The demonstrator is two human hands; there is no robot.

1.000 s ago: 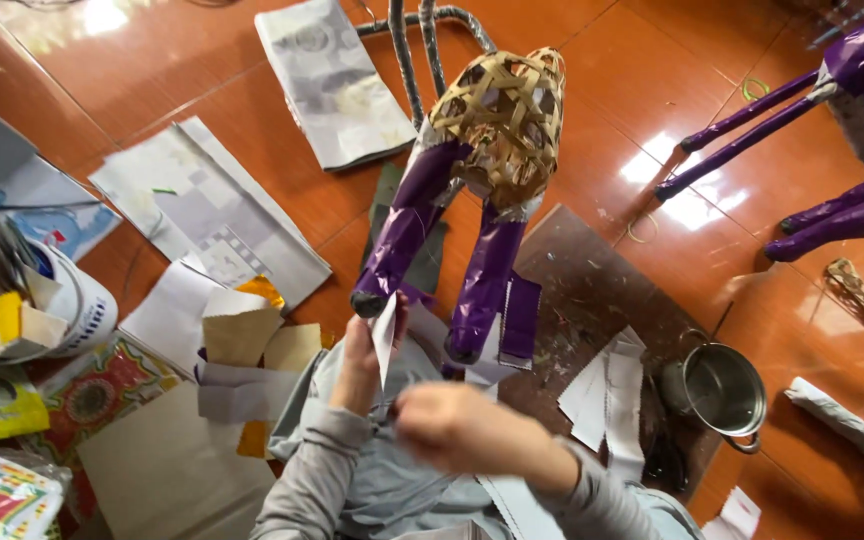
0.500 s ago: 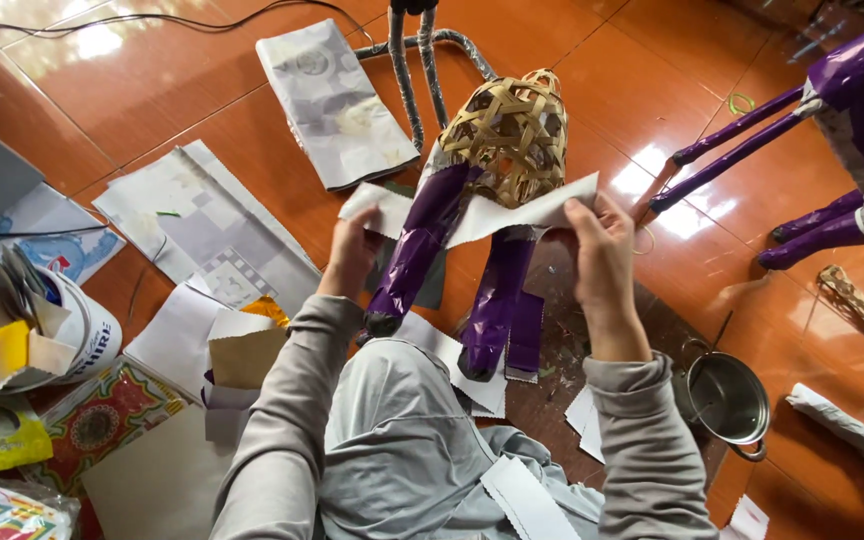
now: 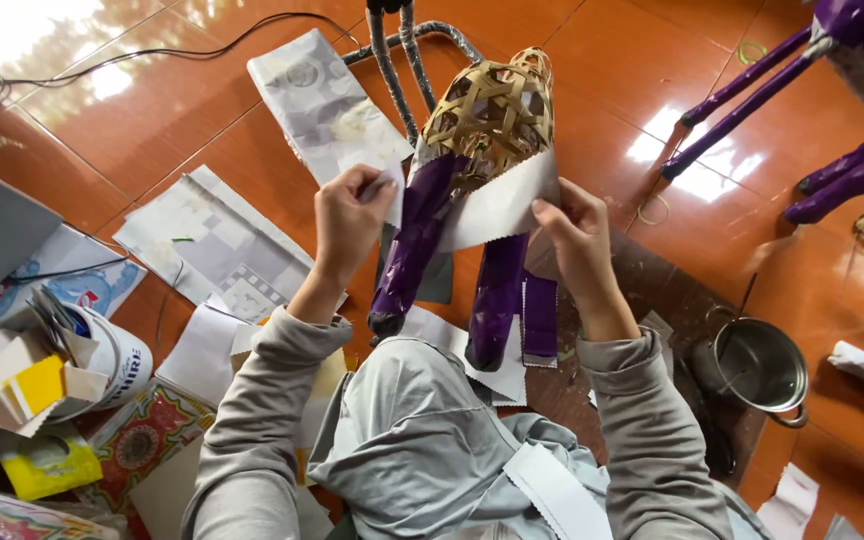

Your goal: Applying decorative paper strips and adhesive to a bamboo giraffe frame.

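**White paper strip held across a woven, purple-legged figure**

Landmark: woven bamboo frame figure (image 3: pixel 492 115), standing on the orange tiled floor (image 3: pixel 602 60), its upper body bare lattice, its legs covered in purple paper.

- Left hand (image 3: pixel 347 220): fingers pinched shut on the left end of a white paper strip (image 3: pixel 497 205), just left of the figure's front purple leg (image 3: pixel 417 240).
- Right hand (image 3: pixel 577 240): fingers closed on the strip's right end, just right of the figure, thumb on the paper's face.
- The strip lies stretched across the figure where the lattice meets the purple legs, touching it; the lower edge looks zigzag-cut.
- Second purple leg (image 3: pixel 497 300) hangs below the strip, between the two grey-sleeved forearms.
- Behind the figure: grey wrapped wire legs (image 3: pixel 392 70) and a newspaper sheet (image 3: pixel 322 100) flat on the floor.
- Left of the figure: more newspaper sheets (image 3: pixel 202 240); farther left, a white tub (image 3: pixel 117 355) stuffed with paper and card scraps.
- Right of the figure, near the right elbow: small steel pot (image 3: pixel 762 370) with a stick standing in it.
- Far right of the figure: another purple-legged figure (image 3: pixel 852 60), partly out of view.
- Another white strip (image 3: pixel 557 490) lies on the person's lap, below the figure.
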